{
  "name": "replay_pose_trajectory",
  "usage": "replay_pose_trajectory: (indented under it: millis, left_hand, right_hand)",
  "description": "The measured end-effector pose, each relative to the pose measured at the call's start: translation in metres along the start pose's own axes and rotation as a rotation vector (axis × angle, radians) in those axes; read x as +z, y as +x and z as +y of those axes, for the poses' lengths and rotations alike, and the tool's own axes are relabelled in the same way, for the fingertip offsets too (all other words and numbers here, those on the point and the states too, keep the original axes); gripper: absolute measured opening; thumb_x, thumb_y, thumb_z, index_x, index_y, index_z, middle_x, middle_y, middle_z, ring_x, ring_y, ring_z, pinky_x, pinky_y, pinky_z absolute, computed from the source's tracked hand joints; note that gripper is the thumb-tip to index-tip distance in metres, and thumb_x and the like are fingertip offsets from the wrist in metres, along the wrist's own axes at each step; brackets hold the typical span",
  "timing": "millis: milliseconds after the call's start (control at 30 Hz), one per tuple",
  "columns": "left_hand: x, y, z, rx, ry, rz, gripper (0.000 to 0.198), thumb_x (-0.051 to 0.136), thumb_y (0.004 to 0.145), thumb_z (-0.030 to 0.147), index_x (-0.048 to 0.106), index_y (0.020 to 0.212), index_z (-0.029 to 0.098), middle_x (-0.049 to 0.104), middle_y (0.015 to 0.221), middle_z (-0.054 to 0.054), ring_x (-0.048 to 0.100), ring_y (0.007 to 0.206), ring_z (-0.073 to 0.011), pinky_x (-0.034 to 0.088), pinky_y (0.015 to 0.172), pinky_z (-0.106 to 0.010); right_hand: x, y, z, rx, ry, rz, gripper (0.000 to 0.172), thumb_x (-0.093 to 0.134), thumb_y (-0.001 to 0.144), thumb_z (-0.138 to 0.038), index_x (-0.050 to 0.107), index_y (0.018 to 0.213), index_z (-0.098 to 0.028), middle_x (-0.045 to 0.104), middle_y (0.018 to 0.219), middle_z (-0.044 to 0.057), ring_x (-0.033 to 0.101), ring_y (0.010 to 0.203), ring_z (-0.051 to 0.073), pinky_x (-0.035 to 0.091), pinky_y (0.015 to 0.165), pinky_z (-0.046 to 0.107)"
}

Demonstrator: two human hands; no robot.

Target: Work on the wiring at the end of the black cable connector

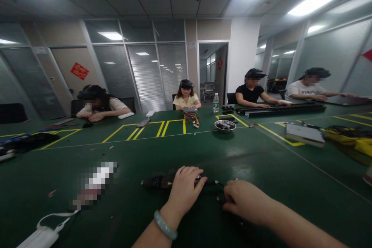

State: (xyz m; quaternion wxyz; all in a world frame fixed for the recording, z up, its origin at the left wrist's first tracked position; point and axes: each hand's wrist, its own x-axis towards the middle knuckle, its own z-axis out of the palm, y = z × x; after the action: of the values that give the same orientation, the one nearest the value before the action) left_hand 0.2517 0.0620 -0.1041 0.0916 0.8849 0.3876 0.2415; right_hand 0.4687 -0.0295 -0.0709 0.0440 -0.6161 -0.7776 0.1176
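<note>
We've got our left hand (186,186) wrapped over the dark device (157,181), probably steadying it while our right hand (245,201) pinches the cable (220,183).

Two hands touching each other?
Apart. The head view shows green tabletop in the gap between the left hand and the right hand.

Near the green table's (139,159) far edge stand a grey box (189,110) with coloured wires (192,117) and a plastic water bottle (216,103); farther in sits a metal bowl (225,130) of dark parts (224,124).
</note>
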Motion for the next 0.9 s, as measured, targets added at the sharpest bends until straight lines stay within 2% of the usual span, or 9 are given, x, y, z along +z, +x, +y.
replay_pose_trajectory:
  millis: [100, 200, 300, 367, 467, 600, 767, 900]
  left_hand:
    - [-0.002, 0.001, 0.0, -0.012, -0.016, -0.03, 0.036, 0.043, 0.096, 0.051, 0.061, 0.117, 0.028, 0.063, 0.115, -0.002, 0.055, 0.107, -0.0232, 0.037, 0.094, -0.042]
    - [-0.003, 0.001, 0.002, -0.012, -0.011, -0.039, 0.036, 0.047, 0.094, 0.052, 0.063, 0.114, 0.028, 0.064, 0.111, -0.002, 0.055, 0.104, -0.0233, 0.038, 0.091, -0.04]
    - [-0.003, 0.001, 0.003, -0.025, -0.006, -0.045, 0.035, 0.049, 0.093, 0.052, 0.064, 0.11, 0.026, 0.064, 0.108, -0.003, 0.055, 0.102, -0.0232, 0.037, 0.09, -0.039]
    - [-0.002, 0.002, 0.003, -0.035, -0.001, -0.053, 0.033, 0.051, 0.092, 0.051, 0.064, 0.108, 0.026, 0.065, 0.107, -0.003, 0.055, 0.101, -0.0231, 0.037, 0.089, -0.038]
    - [-0.002, 0.005, 0.003, -0.032, 0.016, -0.061, 0.028, 0.056, 0.09, 0.046, 0.064, 0.107, 0.026, 0.064, 0.105, -0.003, 0.055, 0.1, -0.0232, 0.037, 0.088, -0.038]
    - [-0.003, 0.006, 0.005, -0.028, 0.042, -0.07, 0.027, 0.066, 0.083, 0.043, 0.063, 0.103, 0.025, 0.062, 0.103, -0.003, 0.055, 0.097, -0.0228, 0.038, 0.084, -0.035]
    - [-0.004, 0.002, 0.014, -0.011, 0.1, -0.107, 0.035, 0.076, 0.074, 0.035, 0.061, 0.105, 0.027, 0.056, 0.104, -0.001, 0.052, 0.097, -0.0222, 0.04, 0.082, -0.034]
    - [-0.001, -0.004, 0.021, -0.008, 0.105, -0.16, 0.03, 0.068, 0.08, 0.034, 0.06, 0.108, 0.027, 0.053, 0.109, -0.002, 0.053, 0.098, -0.0214, 0.042, 0.084, -0.034]
  right_hand:
    - [0.001, -0.003, -0.004, -0.104, 0.034, -0.024, 0.025, 0.073, 0.073, -0.046, 0.073, 0.076, -0.022, 0.065, 0.088, 0.005, 0.06, 0.079, 0.021, 0.039, 0.063, 0.028]
    - [0.002, 0.002, -0.003, -0.139, 0.171, -0.097, 0.017, 0.074, 0.072, -0.038, 0.074, 0.078, -0.023, 0.067, 0.084, 0.001, 0.06, 0.075, 0.018, 0.038, 0.06, 0.025]
    - [0.009, 0.015, 0.006, -0.121, 0.469, -0.217, 0.017, 0.071, 0.074, -0.036, 0.074, 0.084, -0.022, 0.068, 0.076, -0.001, 0.059, 0.065, 0.014, 0.038, 0.056, 0.021]
    - [0.015, 0.028, 0.013, -0.114, 0.699, -0.248, 0.019, 0.068, 0.078, -0.036, 0.071, 0.086, -0.019, 0.068, 0.074, -0.001, 0.056, 0.061, 0.012, 0.04, 0.056, 0.02]
    - [0.023, 0.047, 0.019, -0.085, 0.924, -0.158, 0.021, 0.064, 0.081, -0.036, 0.067, 0.085, -0.016, 0.066, 0.073, 0.0, 0.053, 0.059, 0.01, 0.04, 0.055, 0.019]
    - [0.025, 0.063, 0.019, -0.057, 0.987, 0.029, 0.022, 0.064, 0.081, -0.036, 0.065, 0.084, -0.014, 0.065, 0.072, 0.0, 0.051, 0.058, 0.009, 0.038, 0.053, 0.019]
    - [0.031, 0.063, 0.026, -0.001, 1.039, 0.061, 0.026, 0.063, 0.082, -0.039, 0.067, 0.087, -0.014, 0.063, 0.07, 0.0, 0.048, 0.053, 0.008, 0.036, 0.05, 0.019]
    - [0.042, 0.053, 0.029, 0.094, 0.973, 0.072, 0.026, 0.059, 0.085, -0.039, 0.068, 0.086, -0.014, 0.062, 0.065, -0.001, 0.048, 0.051, 0.009, 0.035, 0.048, 0.019]
